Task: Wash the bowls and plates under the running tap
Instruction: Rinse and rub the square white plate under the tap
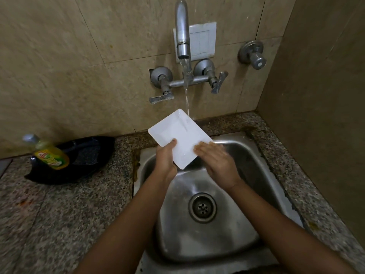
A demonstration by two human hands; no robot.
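Both bare forearms reached forward from the bottom edge of the view and drew closer toward the hands. The left hand was curled in a grip, its thumb pressed flat on top and pointing away from the body, while its other fingers were tucked underneath, out of sight. The right hand lay palm down with its fingers straight and close together, pointing toward the left thumb and just beside it. The right fingertips looked blurred, so they may have been rubbing. The right wrist bent slightly inward; the left wrist was nearly straight.
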